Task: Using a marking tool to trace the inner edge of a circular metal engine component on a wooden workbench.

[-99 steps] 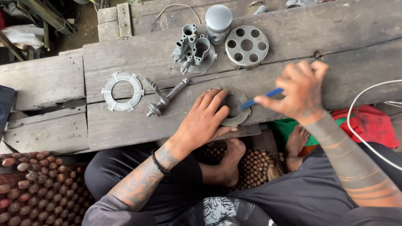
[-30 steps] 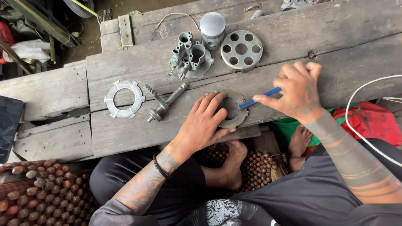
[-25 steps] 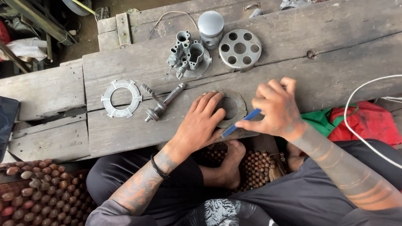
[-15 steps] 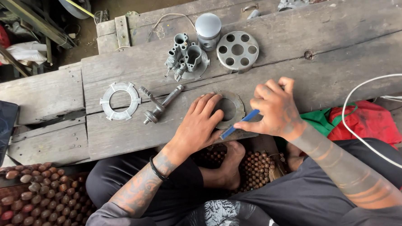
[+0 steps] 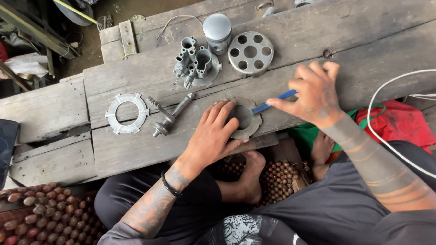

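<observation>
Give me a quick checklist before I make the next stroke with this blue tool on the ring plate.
1. Left hand pressing the round ring plate flat on the plank: ok.
2. Right hand gripping the blue-handled tool: ok.
3. Tool tip on the plate rim: cannot tell, the tip is hidden.
4. Left fingers out of the tool's line: not ok, they lie beside it.
5. Shaft part and toothed ring apart from the work: ok.
</observation>
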